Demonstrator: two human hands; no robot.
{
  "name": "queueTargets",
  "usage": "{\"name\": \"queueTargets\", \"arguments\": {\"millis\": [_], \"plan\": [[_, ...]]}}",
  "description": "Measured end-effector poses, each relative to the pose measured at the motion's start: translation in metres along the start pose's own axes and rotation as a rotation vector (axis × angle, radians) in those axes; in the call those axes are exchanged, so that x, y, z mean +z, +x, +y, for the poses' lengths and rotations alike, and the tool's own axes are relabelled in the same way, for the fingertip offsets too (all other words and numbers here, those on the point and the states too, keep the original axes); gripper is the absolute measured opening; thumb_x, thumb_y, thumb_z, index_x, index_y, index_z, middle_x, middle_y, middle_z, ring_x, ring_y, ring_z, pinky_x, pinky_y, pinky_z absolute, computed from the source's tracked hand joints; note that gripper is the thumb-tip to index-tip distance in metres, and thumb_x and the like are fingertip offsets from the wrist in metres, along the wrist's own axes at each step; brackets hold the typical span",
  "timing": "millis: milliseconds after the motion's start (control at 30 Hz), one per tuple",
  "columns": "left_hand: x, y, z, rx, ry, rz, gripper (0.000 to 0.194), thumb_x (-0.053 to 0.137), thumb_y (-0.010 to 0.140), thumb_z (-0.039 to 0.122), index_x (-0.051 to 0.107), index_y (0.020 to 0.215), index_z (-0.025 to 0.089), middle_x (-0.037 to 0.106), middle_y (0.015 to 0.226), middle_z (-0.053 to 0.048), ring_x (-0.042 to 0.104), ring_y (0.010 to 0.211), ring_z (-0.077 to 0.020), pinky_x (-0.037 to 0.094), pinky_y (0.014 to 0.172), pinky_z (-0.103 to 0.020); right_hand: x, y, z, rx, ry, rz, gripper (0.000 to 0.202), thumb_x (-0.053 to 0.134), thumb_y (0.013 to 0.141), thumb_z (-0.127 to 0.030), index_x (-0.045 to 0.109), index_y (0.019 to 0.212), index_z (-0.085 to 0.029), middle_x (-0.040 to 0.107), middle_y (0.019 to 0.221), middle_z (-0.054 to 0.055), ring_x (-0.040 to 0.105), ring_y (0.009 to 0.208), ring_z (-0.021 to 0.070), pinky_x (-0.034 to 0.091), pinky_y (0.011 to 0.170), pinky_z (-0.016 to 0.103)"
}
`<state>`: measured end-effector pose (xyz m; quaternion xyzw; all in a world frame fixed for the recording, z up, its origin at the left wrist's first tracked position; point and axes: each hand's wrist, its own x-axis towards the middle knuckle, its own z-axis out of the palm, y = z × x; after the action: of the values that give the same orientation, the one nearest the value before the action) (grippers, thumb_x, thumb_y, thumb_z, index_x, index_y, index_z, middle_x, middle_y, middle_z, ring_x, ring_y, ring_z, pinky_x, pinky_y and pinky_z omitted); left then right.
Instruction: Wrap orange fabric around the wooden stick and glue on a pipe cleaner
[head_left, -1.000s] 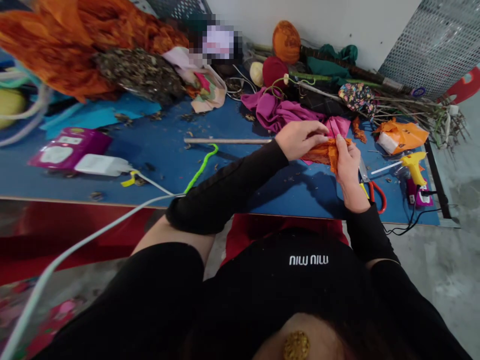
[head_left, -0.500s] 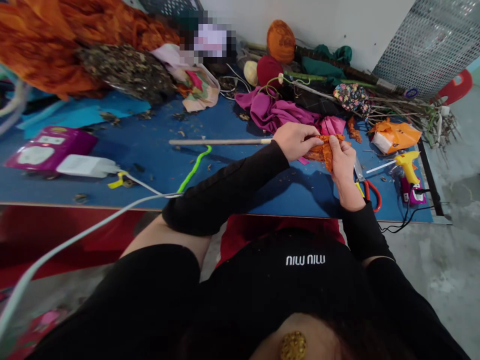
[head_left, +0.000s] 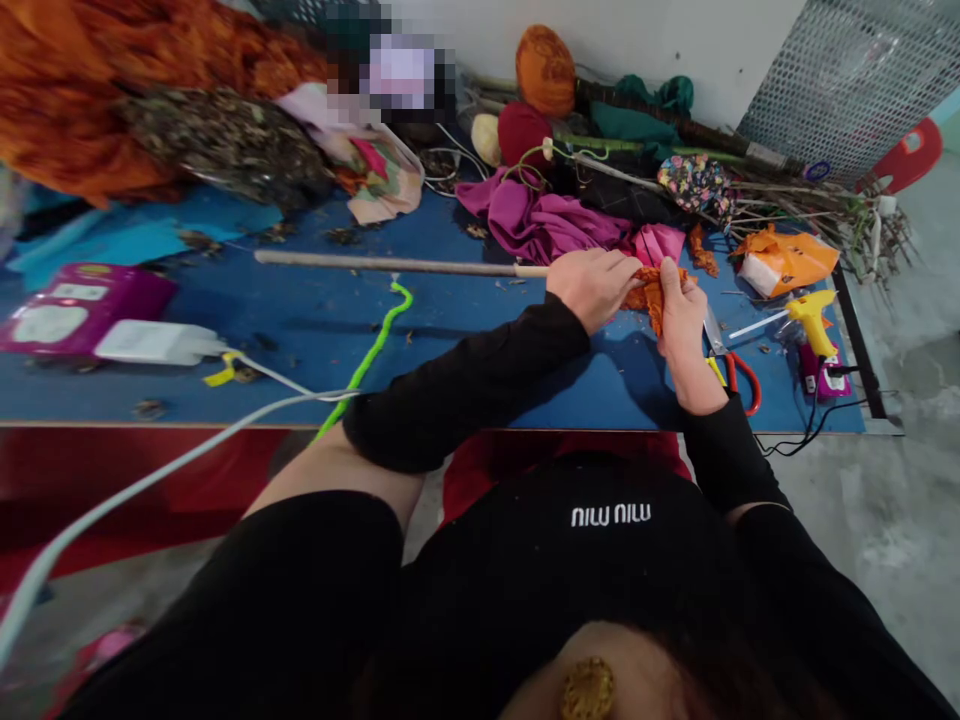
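My left hand [head_left: 589, 288] is closed around a long thin wooden stick [head_left: 390, 264], which reaches far out to the left, roughly level above the blue table. At its right end is a piece of crinkled orange cloth [head_left: 651, 298], bunched between my two hands. The thumb and fingers of my right hand [head_left: 684, 318] pinch this cloth. Where cloth and stick meet is hidden by my fingers. Just right of my right wrist lie scissors with red handles [head_left: 742, 385]. Pink cloth [head_left: 660, 243] lies right behind my hands.
A yellow glue gun [head_left: 811, 315] and an orange-white packet [head_left: 786, 262] lie on the right. Purple cloth [head_left: 536, 220] and bundled twigs [head_left: 795, 205] line the back. A bright green fuzzy strand [head_left: 377, 345], white power strip [head_left: 157, 342] and purple box [head_left: 90, 300] are on the left.
The stick has shifted left, its far end now reaching further out. My right fingers have moved slightly on the orange cloth, and the view has shifted a little.
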<state>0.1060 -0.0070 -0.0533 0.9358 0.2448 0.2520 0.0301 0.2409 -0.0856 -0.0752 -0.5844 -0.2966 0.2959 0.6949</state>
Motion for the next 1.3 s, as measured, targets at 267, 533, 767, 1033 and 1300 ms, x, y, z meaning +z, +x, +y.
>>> {"name": "queueTargets", "arguments": {"millis": [267, 533, 767, 1033, 1300], "plan": [[-0.014, 0.008, -0.024, -0.067, -0.246, -0.169, 0.035, 0.063, 0.096, 0.034, 0.08, 0.122, 0.019, 0.083, 0.107, -0.008, 0.074, 0.094, -0.0238, 0.048, 0.08, -0.032, -0.001, 0.003, 0.001, -0.05, 0.02, 0.088, 0.044, 0.063, 0.103, -0.051, 0.054, 0.07, -0.024, 0.054, 0.061, -0.006, 0.053, 0.054, 0.009, 0.054, 0.057, 0.024], [-0.043, 0.006, -0.057, -0.222, -0.468, -0.446, 0.035, 0.072, 0.076, 0.048, 0.085, 0.089, 0.018, 0.067, 0.063, 0.002, 0.059, 0.062, -0.0146, 0.041, 0.062, -0.026, -0.003, 0.005, 0.002, -0.017, 0.065, 0.069, 0.039, 0.069, 0.099, -0.05, 0.057, 0.073, -0.023, 0.059, 0.065, -0.006, 0.059, 0.057, 0.0095, 0.059, 0.061, 0.026], [-0.045, -0.005, -0.087, -0.304, -0.539, -0.605, 0.032, 0.075, 0.075, 0.047, 0.083, 0.084, 0.018, 0.073, 0.066, -0.003, 0.066, 0.059, -0.0175, 0.049, 0.061, -0.027, -0.003, 0.005, -0.001, -0.02, 0.023, 0.085, 0.036, 0.069, 0.097, -0.046, 0.056, 0.073, -0.024, 0.058, 0.065, -0.005, 0.056, 0.06, 0.0095, 0.052, 0.059, 0.024], [-0.041, -0.013, -0.06, 0.001, -0.256, -0.032, 0.055, 0.069, 0.096, 0.052, 0.072, 0.137, 0.014, 0.074, 0.137, -0.016, 0.068, 0.128, -0.0323, 0.052, 0.113, -0.045, -0.002, 0.0, -0.007, -0.053, 0.003, 0.063, 0.043, 0.069, 0.096, -0.051, 0.052, 0.068, -0.024, 0.052, 0.06, -0.006, 0.048, 0.051, 0.0078, 0.047, 0.048, 0.022], [-0.013, -0.004, -0.039, 0.07, -0.242, -0.096, 0.034, 0.053, 0.101, 0.031, 0.078, 0.118, 0.015, 0.081, 0.11, -0.013, 0.074, 0.104, -0.0284, 0.056, 0.093, -0.039, -0.002, 0.002, -0.004, -0.033, 0.007, 0.083, 0.035, 0.067, 0.1, -0.04, 0.058, 0.072, -0.022, 0.054, 0.062, -0.006, 0.055, 0.058, 0.009, 0.05, 0.053, 0.021]]}}
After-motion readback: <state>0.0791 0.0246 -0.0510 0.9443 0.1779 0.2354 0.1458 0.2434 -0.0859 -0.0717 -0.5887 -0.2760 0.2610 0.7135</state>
